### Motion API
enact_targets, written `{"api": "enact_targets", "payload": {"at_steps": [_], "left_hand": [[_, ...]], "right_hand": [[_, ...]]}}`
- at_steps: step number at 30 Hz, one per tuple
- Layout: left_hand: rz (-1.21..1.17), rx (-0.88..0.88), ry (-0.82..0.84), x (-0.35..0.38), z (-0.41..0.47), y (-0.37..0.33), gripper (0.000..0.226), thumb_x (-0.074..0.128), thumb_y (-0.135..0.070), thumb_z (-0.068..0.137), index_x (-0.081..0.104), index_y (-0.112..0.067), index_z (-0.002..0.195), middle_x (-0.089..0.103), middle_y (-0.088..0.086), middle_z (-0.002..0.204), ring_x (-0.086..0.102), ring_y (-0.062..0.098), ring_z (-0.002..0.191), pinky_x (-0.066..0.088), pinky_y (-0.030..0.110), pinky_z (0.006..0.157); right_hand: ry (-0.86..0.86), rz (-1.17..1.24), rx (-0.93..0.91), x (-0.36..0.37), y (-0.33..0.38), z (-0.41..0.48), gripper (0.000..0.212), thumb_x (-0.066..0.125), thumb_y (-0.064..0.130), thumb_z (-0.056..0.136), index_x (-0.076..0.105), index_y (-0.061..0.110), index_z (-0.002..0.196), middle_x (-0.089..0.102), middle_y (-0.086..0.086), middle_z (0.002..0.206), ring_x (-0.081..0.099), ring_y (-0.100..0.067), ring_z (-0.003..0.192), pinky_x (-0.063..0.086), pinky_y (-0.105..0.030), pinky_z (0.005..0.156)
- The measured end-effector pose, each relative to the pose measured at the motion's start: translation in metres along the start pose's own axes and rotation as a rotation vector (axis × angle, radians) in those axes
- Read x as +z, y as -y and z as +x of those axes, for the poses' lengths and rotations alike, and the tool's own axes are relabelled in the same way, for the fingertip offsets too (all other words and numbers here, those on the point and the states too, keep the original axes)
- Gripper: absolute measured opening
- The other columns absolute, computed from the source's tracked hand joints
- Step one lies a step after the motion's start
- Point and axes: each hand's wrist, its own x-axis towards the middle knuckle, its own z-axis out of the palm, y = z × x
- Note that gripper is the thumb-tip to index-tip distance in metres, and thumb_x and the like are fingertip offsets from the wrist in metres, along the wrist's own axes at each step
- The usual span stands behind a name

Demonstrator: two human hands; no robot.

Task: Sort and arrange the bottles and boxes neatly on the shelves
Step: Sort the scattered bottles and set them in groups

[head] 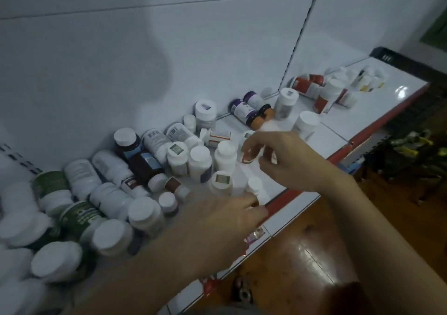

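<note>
From the head view, my left hand (pixel 225 220) reaches over the red front edge of the white shelf (pixel 377 102). Its fingers (pixel 254 209) are loosely stretched and hold nothing, with their tips just beside a small white bottle (pixel 255 185) standing near that edge.

My right hand (pixel 295 162) hangs above the shelf, fingers (pixel 251 143) curled narrow over a small red-labelled bottle (pixel 247 156). Through the blur I cannot tell whether they grip it.

Just left of it stands a cluster of upright white bottles (pixel 200 160). Farther left, bottles lie jumbled, among them a brown bottle (pixel 142 162) and a green-labelled bottle (pixel 49 185). Two purple-labelled bottles (pixel 243 110) lie by the back wall, and a red-labelled group (pixel 312 85) lies well apart to the right.
</note>
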Motion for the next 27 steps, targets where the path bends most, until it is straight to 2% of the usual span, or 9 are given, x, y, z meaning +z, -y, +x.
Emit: {"api": "enact_targets", "payload": {"at_steps": [3, 5, 6, 9, 12, 16, 20, 24, 27], "left_hand": [[0.050, -0.062, 0.049, 0.028, 0.014, -0.005, 0.042, 0.061, -0.028, 0.098, 0.046, -0.029, 0.137, 0.057, -0.002, 0.126, 0.063, 0.019, 0.099, 0.029, 0.026, 0.061], [0.041, -0.130, -0.005, 0.028, 0.017, -0.003, 0.037, 0.057, -0.028, 0.098, 0.045, -0.032, 0.132, 0.054, -0.004, 0.125, 0.060, 0.018, 0.099, 0.039, 0.029, 0.065], [0.018, -0.174, -0.035, 0.025, 0.016, 0.000, 0.037, 0.055, -0.030, 0.097, 0.043, -0.036, 0.131, 0.051, -0.007, 0.126, 0.058, 0.017, 0.101, 0.045, 0.033, 0.070], [-0.075, -0.341, -0.106, 0.006, 0.013, 0.010, 0.041, 0.059, -0.043, 0.092, 0.040, -0.047, 0.128, 0.048, -0.019, 0.124, 0.057, 0.009, 0.104, 0.051, 0.032, 0.078], [-0.152, -0.463, -0.224, 0.000, 0.014, 0.013, 0.039, 0.069, -0.046, 0.086, 0.052, -0.045, 0.122, 0.049, -0.025, 0.118, 0.056, 0.005, 0.104, 0.053, 0.035, 0.081], [-0.182, -0.562, -0.321, 0.025, 0.033, 0.008, 0.039, 0.077, -0.042, 0.083, 0.054, -0.042, 0.114, 0.052, -0.022, 0.119, 0.059, 0.008, 0.102, 0.054, 0.040, 0.078], [-0.168, -0.639, -0.412, 0.045, 0.048, 0.000, 0.046, 0.080, -0.031, 0.083, 0.059, -0.033, 0.124, 0.051, -0.017, 0.128, 0.060, 0.008, 0.097, 0.055, 0.038, 0.075], [-0.105, -0.696, -0.419, 0.045, 0.052, -0.001, 0.062, 0.077, -0.026, 0.086, 0.047, -0.034, 0.139, 0.040, -0.012, 0.144, 0.059, 0.018, 0.112, 0.056, 0.042, 0.081], [-0.164, -0.677, -0.423, 0.035, 0.044, -0.003, 0.047, 0.070, -0.023, 0.090, 0.052, -0.034, 0.131, 0.046, -0.015, 0.134, 0.059, 0.014, 0.108, 0.055, 0.040, 0.082]], "right_hand": [[0.258, 0.072, -0.023, 0.014, -0.028, -0.008, 0.046, 0.068, 0.015, 0.083, 0.060, 0.036, 0.123, 0.060, 0.015, 0.119, 0.063, -0.014, 0.099, 0.057, -0.031, 0.079], [0.368, 0.032, -0.089, 0.026, -0.042, -0.007, 0.040, 0.072, 0.026, 0.087, 0.059, 0.037, 0.124, 0.057, 0.017, 0.124, 0.057, -0.007, 0.103, 0.053, -0.025, 0.084], [0.371, 0.022, -0.123, 0.032, -0.047, -0.007, 0.036, 0.073, 0.029, 0.089, 0.060, 0.035, 0.122, 0.058, 0.016, 0.122, 0.055, -0.006, 0.101, 0.051, -0.023, 0.084], [0.293, 0.112, -0.178, 0.041, -0.065, -0.004, 0.029, 0.073, 0.027, 0.090, 0.062, 0.033, 0.116, 0.062, 0.013, 0.111, 0.058, -0.008, 0.090, 0.051, -0.028, 0.078], [0.171, 0.203, -0.167, 0.041, -0.081, -0.002, 0.027, 0.073, 0.026, 0.090, 0.062, 0.033, 0.114, 0.063, 0.016, 0.106, 0.060, -0.008, 0.084, 0.049, -0.021, 0.070], [0.080, 0.291, -0.178, 0.033, -0.093, -0.002, 0.028, 0.075, 0.022, 0.088, 0.063, 0.031, 0.112, 0.064, 0.023, 0.103, 0.062, -0.010, 0.080, 0.047, -0.016, 0.067], [0.069, 0.327, -0.184, 0.027, -0.096, 0.002, 0.028, 0.076, 0.018, 0.086, 0.065, 0.030, 0.109, 0.061, 0.031, 0.103, 0.062, -0.009, 0.077, 0.045, -0.011, 0.065], [0.039, 0.346, -0.231, 0.024, -0.093, 0.008, 0.031, 0.076, 0.019, 0.086, 0.062, 0.031, 0.111, 0.066, 0.019, 0.101, 0.064, -0.010, 0.077, 0.049, -0.018, 0.065], [0.015, 0.356, -0.234, 0.023, -0.089, 0.010, 0.030, 0.077, 0.021, 0.087, 0.061, 0.031, 0.110, 0.066, 0.018, 0.091, 0.064, -0.009, 0.077, 0.050, -0.022, 0.066]]}}
